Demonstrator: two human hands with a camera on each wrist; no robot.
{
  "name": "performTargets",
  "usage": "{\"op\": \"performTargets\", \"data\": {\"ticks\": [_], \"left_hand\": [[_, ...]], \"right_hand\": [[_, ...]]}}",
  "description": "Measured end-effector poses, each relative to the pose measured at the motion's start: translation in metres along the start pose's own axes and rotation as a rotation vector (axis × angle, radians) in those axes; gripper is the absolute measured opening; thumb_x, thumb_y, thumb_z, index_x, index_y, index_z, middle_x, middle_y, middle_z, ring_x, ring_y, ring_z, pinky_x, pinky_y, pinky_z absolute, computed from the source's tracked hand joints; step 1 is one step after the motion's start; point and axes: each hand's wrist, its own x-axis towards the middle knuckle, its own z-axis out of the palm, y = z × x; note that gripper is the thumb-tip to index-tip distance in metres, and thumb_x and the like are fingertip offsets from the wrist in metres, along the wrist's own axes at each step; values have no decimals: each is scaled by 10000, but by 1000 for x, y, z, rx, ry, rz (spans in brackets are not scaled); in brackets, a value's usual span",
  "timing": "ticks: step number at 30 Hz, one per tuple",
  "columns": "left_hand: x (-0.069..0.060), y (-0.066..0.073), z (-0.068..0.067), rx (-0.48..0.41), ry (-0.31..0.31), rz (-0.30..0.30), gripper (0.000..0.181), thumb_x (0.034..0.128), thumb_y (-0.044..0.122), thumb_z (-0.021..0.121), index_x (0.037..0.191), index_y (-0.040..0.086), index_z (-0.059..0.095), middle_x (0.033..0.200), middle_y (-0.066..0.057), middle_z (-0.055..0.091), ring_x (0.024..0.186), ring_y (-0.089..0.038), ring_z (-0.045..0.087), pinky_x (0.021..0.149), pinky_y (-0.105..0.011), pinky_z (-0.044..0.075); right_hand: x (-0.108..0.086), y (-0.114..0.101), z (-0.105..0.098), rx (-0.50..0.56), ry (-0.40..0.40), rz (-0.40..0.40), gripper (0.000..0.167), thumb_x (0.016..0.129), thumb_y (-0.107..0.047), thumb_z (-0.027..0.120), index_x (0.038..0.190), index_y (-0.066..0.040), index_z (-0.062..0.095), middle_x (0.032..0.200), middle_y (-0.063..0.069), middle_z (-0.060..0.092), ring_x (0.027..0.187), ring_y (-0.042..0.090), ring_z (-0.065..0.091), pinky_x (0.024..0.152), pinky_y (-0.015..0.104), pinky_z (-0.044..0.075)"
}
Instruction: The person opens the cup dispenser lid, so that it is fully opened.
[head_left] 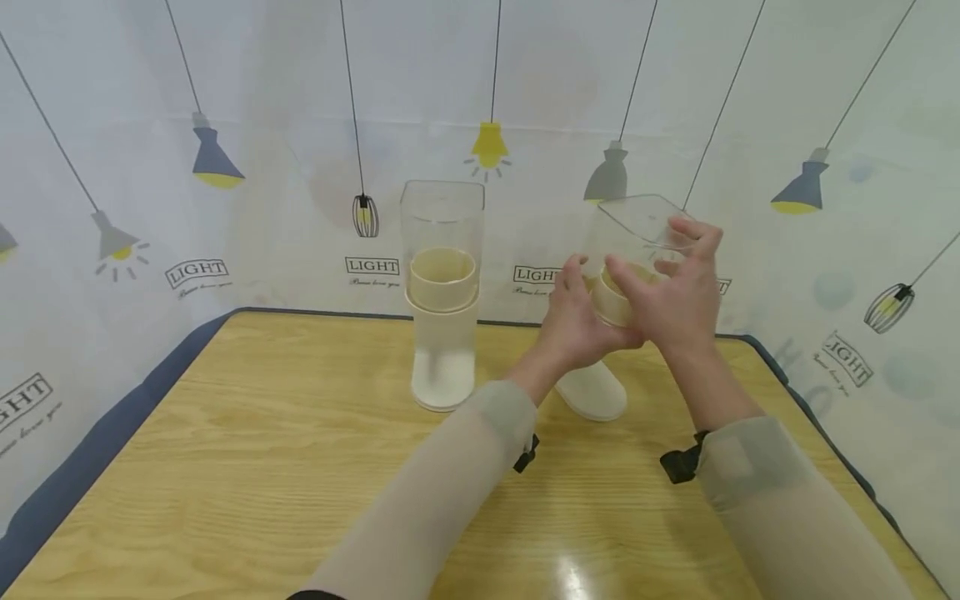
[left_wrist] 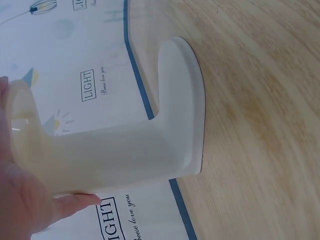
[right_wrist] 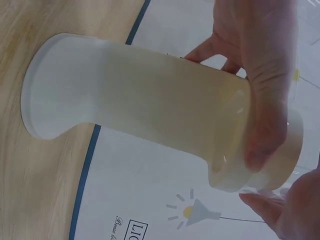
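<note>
2 hands [head_left: 570, 321] [head_left: 682, 296] hold 1 of 2 clear-topped cream boots [head_left: 592, 390] [head_left: 444, 354].

Two boot-shaped stands [head_left: 444, 371] [head_left: 594, 393], two cream collars [head_left: 442, 294] [head_left: 613, 308], two clear tops [head_left: 442, 218] [head_left: 633, 218], one table [head_left: 262, 433].

Right of centre, the left hand [head_left: 581, 325] holds a pale boot [head_left: 594, 392] as the right hand [head_left: 678, 296] grips its clear cover [head_left: 633, 221], another boot [head_left: 444, 337] standing mid-frame.

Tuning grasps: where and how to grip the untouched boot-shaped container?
Boot-shaped container: probably grip its shaft, under the rim, from left or right. It stands upright, foot jutting toward the head camera; the wider rim may limit slipping.
</note>
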Motion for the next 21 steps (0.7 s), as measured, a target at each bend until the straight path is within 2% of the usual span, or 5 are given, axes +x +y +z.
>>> {"op": "performTargets", "data": {"ticks": [4, 6, 10, 16, 21], "left_hand": [[0, -2, -1, 2, -10, -15, 1336, 726, 547, 995, 1703, 236, 137, 1573, -85, 437, 1281, -235, 555, 1020, -393, 589], [1, -3, -2, 8, -11, -15, 1331, 730, 541, 992, 1703, 238, 134, 1578, -81, 434, 1287, -236, 557, 1025, -396, 588], [2, -4, -4, 8, -14, 8, 1327, 729, 542, 990, 1700, 231, 141, 1580, -78, 435, 1296, -242, 555, 1022, -398, 588], [1, -5, -7, 8, -23, 5, 1334, 722, 572, 992, 1698, 230, 148, 1580, -77, 436, 1258, -217, 553, 997, -376, 587], [1, -8, -7, -2, -22, 18, 1331, 715, 561, 1003, 1691, 225, 163, 1600, -69, 423, 1304, -220, 545, 1037, -377, 575]], "right_hand": [[0, -3, -1, -4, -15, 46, 926, 864, -577, 871, 1561, -273, 343, 1610, 130, 552, 1343, 408, 678, 1102, 602, 544], [0, -4, 0, -21, -25, 42, 934, 863, -594, 862, 1569, -267, 346, 1622, 116, 542, 1352, 407, 671, 1098, 605, 538], [0, -5, -1, -85, -7, 3, 947, 860, -625, 848, 1565, -222, 361, 1617, 103, 565, 1331, 416, 694, 1067, 614, 552], [-2, -6, 0, -101, 6, 7, 938, 864, -657, 826, 1565, -241, 362, 1596, 108, 589, 1328, 387, 703, 1020, 593, 554], [-4, -6, 2, -161, 30, -56, 925, 864, -631, 828, 1556, -192, 397, 1584, 97, 596, 1280, 396, 728, 992, 602, 560]]}}
